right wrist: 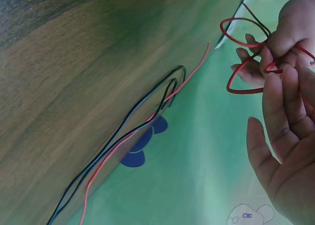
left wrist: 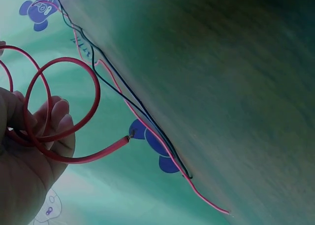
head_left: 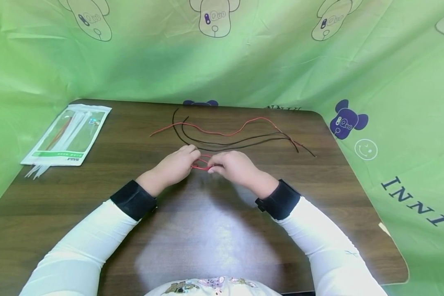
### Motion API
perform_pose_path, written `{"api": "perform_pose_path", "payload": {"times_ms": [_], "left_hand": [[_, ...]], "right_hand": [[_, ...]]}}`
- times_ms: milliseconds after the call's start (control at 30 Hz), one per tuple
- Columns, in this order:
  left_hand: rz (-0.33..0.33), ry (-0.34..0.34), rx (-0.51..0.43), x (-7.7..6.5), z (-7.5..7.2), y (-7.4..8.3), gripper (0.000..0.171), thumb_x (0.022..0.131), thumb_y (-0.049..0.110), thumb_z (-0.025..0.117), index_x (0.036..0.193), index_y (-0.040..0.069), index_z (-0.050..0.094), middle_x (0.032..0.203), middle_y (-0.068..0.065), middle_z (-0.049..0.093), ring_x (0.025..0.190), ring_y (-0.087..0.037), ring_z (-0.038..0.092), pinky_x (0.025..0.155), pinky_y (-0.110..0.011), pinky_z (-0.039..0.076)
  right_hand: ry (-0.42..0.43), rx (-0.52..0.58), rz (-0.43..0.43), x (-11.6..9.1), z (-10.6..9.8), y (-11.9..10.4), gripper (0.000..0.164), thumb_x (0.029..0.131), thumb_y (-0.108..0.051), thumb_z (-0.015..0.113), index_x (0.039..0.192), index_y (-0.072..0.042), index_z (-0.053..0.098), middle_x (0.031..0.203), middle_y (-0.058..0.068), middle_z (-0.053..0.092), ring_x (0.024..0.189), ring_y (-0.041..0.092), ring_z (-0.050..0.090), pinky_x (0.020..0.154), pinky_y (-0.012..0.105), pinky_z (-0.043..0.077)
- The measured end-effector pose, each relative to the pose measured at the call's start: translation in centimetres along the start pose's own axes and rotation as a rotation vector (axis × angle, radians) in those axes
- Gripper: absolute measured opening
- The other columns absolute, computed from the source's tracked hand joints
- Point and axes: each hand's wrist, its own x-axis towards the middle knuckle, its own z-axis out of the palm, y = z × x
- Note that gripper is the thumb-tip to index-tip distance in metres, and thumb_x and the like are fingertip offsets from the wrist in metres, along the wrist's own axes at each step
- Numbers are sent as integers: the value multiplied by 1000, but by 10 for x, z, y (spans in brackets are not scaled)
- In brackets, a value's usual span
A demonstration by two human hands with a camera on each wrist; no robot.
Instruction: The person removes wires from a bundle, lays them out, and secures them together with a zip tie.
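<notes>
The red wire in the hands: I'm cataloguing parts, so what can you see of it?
The red wire is slim, with what looks like a smooth plastic coat and dull strands showing at one end. Bent into loose loops, it is raised above the brown table. The left hand and right hand both pinch it.

Bag (head_left: 59, 154) lies far left on the table (head_left: 133, 139), along its edge, ties (head_left: 39, 170) poking out the near end. Coiled wire (head_left: 201, 167) is between left hand (head_left: 175, 165) and right hand (head_left: 236, 166); three loose wires (head_left: 225, 135) lie crossed behind them, toward the far edge. Curtain (head_left: 151, 70) runs behind and right.
</notes>
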Motion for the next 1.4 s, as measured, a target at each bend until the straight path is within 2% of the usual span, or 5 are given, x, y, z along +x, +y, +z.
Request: {"api": "perform_pose_path", "payload": {"times_ms": [500, 833, 1000, 1233, 1400], "left_hand": [[-39, -12, -67, -10, 0, -8, 32, 79, -17, 49, 102, 3, 58, 100, -10, 54, 86, -26, 58, 72, -37, 49], [6, 9, -71, -17, 0, -16, 29, 80, -17, 57, 106, -5, 65, 99, -13, 58, 93, -26, 60, 78, -36, 53], [-9, -7, -129, -17, 0, -15, 33, 78, -2, 71, 109, -6, 61, 102, -13, 55, 94, -25, 55, 79, -37, 50], [-69, -116, -175, -17, 2, -9, 87, 60, 42, 90, 123, -5, 53, 118, -13, 51, 108, -28, 44, 90, -41, 46], [-134, -17, -162, -15, 2, -10, 52, 87, 44, 69, 111, 0, 59, 109, -11, 56, 105, -27, 51, 87, -43, 47]], "right_hand": [[234, -73, 169, -13, 1, 21, 6, 88, -10, 64, 91, -8, 69, 80, 3, 71, 64, 17, 62, 63, 36, 52], [202, -140, 288, -23, -3, 44, 8, 92, -15, 65, 97, -11, 70, 85, 4, 73, 69, 24, 66, 64, 43, 51], [118, -160, 389, -25, -6, 50, 13, 95, -23, 61, 104, -16, 67, 84, 4, 71, 63, 24, 61, 56, 43, 48], [128, -150, 444, -25, -8, 53, 12, 96, -22, 60, 103, -15, 67, 85, 4, 71, 61, 23, 59, 53, 41, 46], [233, -138, 425, -25, -11, 50, 10, 94, -23, 62, 99, -15, 67, 80, 6, 71, 61, 26, 61, 54, 44, 46]]}}
